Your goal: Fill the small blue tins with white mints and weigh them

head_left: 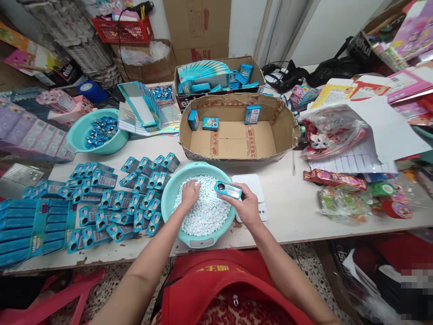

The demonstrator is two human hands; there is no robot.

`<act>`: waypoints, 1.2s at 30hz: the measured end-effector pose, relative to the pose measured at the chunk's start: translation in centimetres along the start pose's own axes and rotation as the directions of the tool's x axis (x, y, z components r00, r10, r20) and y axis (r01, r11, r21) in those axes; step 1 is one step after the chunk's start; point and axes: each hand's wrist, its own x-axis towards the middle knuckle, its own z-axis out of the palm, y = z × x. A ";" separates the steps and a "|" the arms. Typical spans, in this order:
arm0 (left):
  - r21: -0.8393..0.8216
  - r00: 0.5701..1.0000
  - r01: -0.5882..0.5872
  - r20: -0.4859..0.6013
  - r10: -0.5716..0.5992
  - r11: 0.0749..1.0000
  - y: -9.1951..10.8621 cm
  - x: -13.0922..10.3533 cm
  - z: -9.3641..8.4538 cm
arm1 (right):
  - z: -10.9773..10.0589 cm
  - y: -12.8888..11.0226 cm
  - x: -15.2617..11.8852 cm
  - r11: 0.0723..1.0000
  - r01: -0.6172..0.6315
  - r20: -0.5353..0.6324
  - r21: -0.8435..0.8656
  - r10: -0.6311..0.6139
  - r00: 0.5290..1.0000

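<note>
My left hand (191, 194) reaches into a turquoise basin (167, 198), its fingers curled down among small white pellets (203, 221). The fingertips are partly hidden there. In my right hand (248, 205) is a small blue box (228, 190) with a round hole in its end, tilted over the basin's right rim. A white scale (253, 183) lies just behind that hand. To the left of the basin, several similar blue boxes (120, 200) stand with their holes facing up.
Behind the basin, an open cardboard box (233, 146) contains three blue boxes. A second turquoise basin (76, 135) holds shiny blue-and-silver pieces. Flat blue packs (34, 225) lie at the left edge. Plastic-wrapped toys (321, 142) and a red box (334, 180) lie at right.
</note>
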 end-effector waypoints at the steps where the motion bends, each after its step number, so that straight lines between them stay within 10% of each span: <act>1: 0.075 0.999 0.009 0.037 -0.012 0.997 -0.4 -0.3 0.9 | -0.5 -0.1 0.0 1.000 -0.006 -0.012 -0.010 0.006 1.000; 8: 0.331 0.959 -0.057 0.279 -0.040 0.942 0.5 -3.8 3.8 | -1.7 0.3 -0.7 0.996 -0.085 -0.083 -0.038 0.081 0.993; 13: -0.155 0.971 0.221 0.126 -0.202 0.963 0.1 -3.8 1.6 | -1.0 0.7 -1.5 0.994 -0.093 -0.041 -0.060 0.091 0.995; 19: -0.720 0.899 0.437 0.335 -0.281 0.540 4.2 -4.1 -2.2 | -0.1 0.4 -1.6 0.993 -0.038 0.031 -0.115 0.042 0.999; 25: -0.921 0.964 0.250 0.207 -0.169 0.298 8.6 -4.9 -3.6 | 1.8 0.9 -1.6 0.962 0.087 0.169 -0.258 -0.044 0.985; 36: -0.928 0.967 0.100 0.006 -0.254 0.359 9.4 -4.0 -2.6 | 3.3 -0.3 -1.5 0.942 0.131 0.192 -0.310 -0.073 0.979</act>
